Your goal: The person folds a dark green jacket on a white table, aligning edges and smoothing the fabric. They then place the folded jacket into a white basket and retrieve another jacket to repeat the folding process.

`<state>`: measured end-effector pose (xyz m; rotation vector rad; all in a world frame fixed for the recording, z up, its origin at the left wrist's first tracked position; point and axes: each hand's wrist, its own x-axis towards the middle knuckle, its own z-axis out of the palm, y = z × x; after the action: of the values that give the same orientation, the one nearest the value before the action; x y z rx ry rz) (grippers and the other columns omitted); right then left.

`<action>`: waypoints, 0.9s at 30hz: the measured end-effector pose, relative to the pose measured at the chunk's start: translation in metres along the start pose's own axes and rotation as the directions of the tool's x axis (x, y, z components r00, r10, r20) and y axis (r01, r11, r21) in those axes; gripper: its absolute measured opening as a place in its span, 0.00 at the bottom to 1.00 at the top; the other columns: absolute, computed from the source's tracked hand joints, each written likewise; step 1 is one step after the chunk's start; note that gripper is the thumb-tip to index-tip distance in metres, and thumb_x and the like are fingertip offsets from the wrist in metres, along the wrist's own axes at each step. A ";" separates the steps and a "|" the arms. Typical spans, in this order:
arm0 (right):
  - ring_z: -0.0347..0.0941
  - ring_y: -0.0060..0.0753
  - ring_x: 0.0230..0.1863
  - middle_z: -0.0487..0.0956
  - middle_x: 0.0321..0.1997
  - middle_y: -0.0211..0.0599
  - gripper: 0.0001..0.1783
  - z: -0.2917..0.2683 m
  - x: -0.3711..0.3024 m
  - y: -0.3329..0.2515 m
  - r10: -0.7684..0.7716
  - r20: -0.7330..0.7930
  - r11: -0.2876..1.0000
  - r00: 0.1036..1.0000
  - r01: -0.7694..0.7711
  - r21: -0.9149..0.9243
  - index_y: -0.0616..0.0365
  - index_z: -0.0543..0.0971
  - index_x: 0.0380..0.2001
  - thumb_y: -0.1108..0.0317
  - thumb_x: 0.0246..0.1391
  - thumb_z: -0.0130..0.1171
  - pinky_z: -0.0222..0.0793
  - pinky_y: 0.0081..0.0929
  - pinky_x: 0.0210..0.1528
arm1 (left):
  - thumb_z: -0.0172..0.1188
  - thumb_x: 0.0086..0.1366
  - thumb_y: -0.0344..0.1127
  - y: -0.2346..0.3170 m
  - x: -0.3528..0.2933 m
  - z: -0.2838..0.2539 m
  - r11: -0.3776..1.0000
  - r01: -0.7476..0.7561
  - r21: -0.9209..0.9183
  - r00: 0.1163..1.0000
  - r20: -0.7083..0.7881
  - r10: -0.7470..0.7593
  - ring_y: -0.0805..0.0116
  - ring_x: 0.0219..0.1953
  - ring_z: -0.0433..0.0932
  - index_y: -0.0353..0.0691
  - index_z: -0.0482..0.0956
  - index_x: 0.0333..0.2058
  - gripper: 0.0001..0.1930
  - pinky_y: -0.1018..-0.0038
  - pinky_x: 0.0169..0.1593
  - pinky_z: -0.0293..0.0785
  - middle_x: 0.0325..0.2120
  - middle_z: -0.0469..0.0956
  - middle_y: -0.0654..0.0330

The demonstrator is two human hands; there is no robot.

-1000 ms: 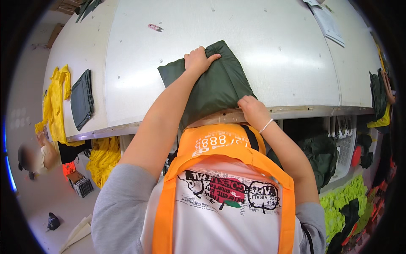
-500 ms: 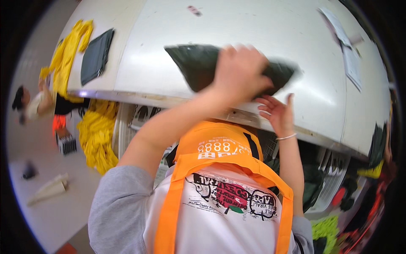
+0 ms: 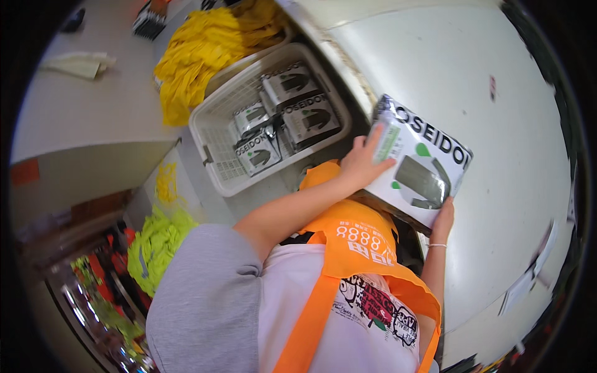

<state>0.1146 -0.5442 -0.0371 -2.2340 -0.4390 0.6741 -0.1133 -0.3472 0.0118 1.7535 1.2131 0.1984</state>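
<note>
Both hands are clamped on one flat, rectangular package in glossy clear-and-white plastic: the left hand spreads over its left side, the right hand grips its lower right corner. Tilted, the package overlaps the near edge of the smooth white table; whether it touches is hard to tell. Room for moving extends across the tabletop rightward, toward small pink snips and loose white papers. Leftward, a white plastic basket holding similar packages sits beside the table edge. The held package shows black lettering, green leaf shapes and a dark grey-green garment.
</note>
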 end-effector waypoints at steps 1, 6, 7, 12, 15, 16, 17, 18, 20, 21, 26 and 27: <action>0.68 0.49 0.55 0.72 0.54 0.54 0.33 0.024 -0.013 -0.033 -0.029 0.116 0.999 0.993 0.032 -0.024 0.69 0.67 0.55 0.48 0.62 0.43 0.59 0.34 0.58 | 0.62 0.56 0.51 -0.027 -0.008 -0.019 0.998 -0.008 -0.056 0.996 -0.084 0.003 0.44 0.49 0.69 0.55 0.45 0.67 0.45 0.63 0.54 0.66 0.49 0.64 0.43; 0.53 0.48 0.68 0.56 0.67 0.59 0.45 0.158 -0.078 -0.151 -0.356 0.448 0.912 0.820 0.410 -0.026 0.65 0.49 0.65 0.54 0.54 0.58 0.50 0.30 0.66 | 0.64 0.56 0.39 -0.154 -0.069 -0.124 0.989 0.028 -0.149 0.864 -0.493 -0.098 0.52 0.55 0.68 0.41 0.52 0.65 0.41 0.65 0.58 0.62 0.53 0.68 0.43; 0.53 0.49 0.68 0.56 0.66 0.60 0.45 0.184 -0.090 -0.170 -0.354 0.531 0.906 0.770 0.424 -0.010 0.65 0.49 0.65 0.55 0.53 0.59 0.51 0.30 0.66 | 0.64 0.56 0.41 -0.175 -0.085 -0.146 0.971 0.108 -0.212 0.853 -0.481 -0.200 0.48 0.54 0.68 0.43 0.51 0.65 0.42 0.63 0.57 0.63 0.51 0.68 0.40; 0.65 0.64 0.54 0.64 0.57 0.65 0.43 0.347 -0.136 -0.174 -0.171 0.774 0.873 0.610 0.458 -0.168 0.54 0.49 0.67 0.51 0.55 0.55 0.62 0.41 0.57 | 0.57 0.60 0.51 -0.322 -0.126 -0.210 0.875 0.469 -0.117 0.640 -0.638 -0.428 0.45 0.59 0.63 0.40 0.51 0.65 0.40 0.61 0.59 0.60 0.57 0.62 0.38; 0.66 0.64 0.54 0.63 0.58 0.64 0.39 0.394 -0.156 -0.163 0.142 0.889 0.708 0.436 0.583 -0.399 0.54 0.53 0.65 0.49 0.56 0.52 0.64 0.44 0.55 | 0.54 0.61 0.54 -0.411 -0.137 -0.210 0.757 0.650 -0.065 0.544 -0.656 -0.523 0.43 0.59 0.62 0.36 0.51 0.64 0.41 0.60 0.59 0.61 0.56 0.61 0.37; 0.67 0.60 0.54 0.66 0.56 0.62 0.36 0.397 -0.159 -0.157 0.177 0.912 0.710 0.371 0.594 -0.379 0.55 0.57 0.63 0.50 0.56 0.52 0.64 0.43 0.55 | 0.54 0.61 0.55 -0.421 -0.145 -0.208 0.749 0.656 -0.095 0.554 -0.613 -0.563 0.43 0.58 0.63 0.35 0.51 0.64 0.41 0.60 0.59 0.61 0.56 0.62 0.36; 0.67 0.57 0.55 0.69 0.55 0.59 0.34 0.395 -0.164 -0.158 0.210 0.931 0.712 0.299 0.606 -0.355 0.56 0.61 0.61 0.50 0.56 0.51 0.64 0.42 0.56 | 0.54 0.60 0.55 -0.427 -0.157 -0.205 0.734 0.667 -0.127 0.558 -0.568 -0.605 0.42 0.58 0.63 0.33 0.51 0.63 0.41 0.60 0.58 0.62 0.56 0.62 0.36; 0.68 0.55 0.54 0.72 0.52 0.57 0.32 0.389 -0.166 -0.151 0.194 0.928 0.748 0.318 0.564 -0.350 0.56 0.63 0.60 0.51 0.56 0.52 0.64 0.41 0.55 | 0.54 0.60 0.55 -0.430 -0.161 -0.203 0.700 0.710 -0.081 0.584 -0.488 -0.649 0.42 0.57 0.64 0.33 0.51 0.63 0.42 0.60 0.58 0.62 0.55 0.63 0.35; 0.70 0.51 0.53 0.76 0.48 0.53 0.29 0.367 -0.169 -0.129 0.154 0.917 0.815 0.367 0.478 -0.328 0.57 0.68 0.56 0.52 0.56 0.52 0.65 0.39 0.54 | 0.55 0.59 0.55 -0.432 -0.167 -0.200 0.636 0.771 0.036 0.610 -0.328 -0.721 0.41 0.56 0.65 0.31 0.52 0.63 0.42 0.59 0.57 0.63 0.53 0.65 0.35; 0.71 0.50 0.51 0.77 0.45 0.52 0.27 0.352 -0.166 -0.115 0.173 0.875 0.832 0.453 0.408 -0.375 0.57 0.69 0.55 0.53 0.56 0.53 0.66 0.39 0.53 | 0.56 0.59 0.54 -0.436 -0.159 -0.197 0.653 0.753 0.083 0.647 -0.276 -0.711 0.41 0.56 0.66 0.31 0.53 0.62 0.42 0.59 0.57 0.63 0.53 0.66 0.36; 0.76 0.49 0.43 0.81 0.37 0.47 0.20 0.254 -0.169 -0.002 0.277 0.501 0.909 0.820 -0.054 -0.413 0.58 0.76 0.45 0.56 0.54 0.55 0.70 0.38 0.47 | 0.58 0.58 0.49 -0.415 -0.074 -0.184 0.783 0.524 0.335 0.842 -0.064 -0.536 0.43 0.56 0.67 0.30 0.59 0.60 0.38 0.60 0.57 0.64 0.52 0.68 0.37; 0.76 0.46 0.40 0.81 0.35 0.46 0.19 0.233 -0.178 0.029 0.293 0.405 0.913 0.866 -0.127 -0.387 0.59 0.77 0.44 0.57 0.54 0.55 0.71 0.36 0.45 | 0.58 0.59 0.46 -0.401 -0.056 -0.178 0.863 0.375 0.340 0.923 -0.053 -0.380 0.44 0.55 0.67 0.31 0.61 0.59 0.34 0.60 0.57 0.64 0.52 0.69 0.38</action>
<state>-0.1620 -0.5201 -0.1349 -2.4722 -0.5815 1.3503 -0.5016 -0.2650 -0.1830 1.7567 1.6280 -0.2779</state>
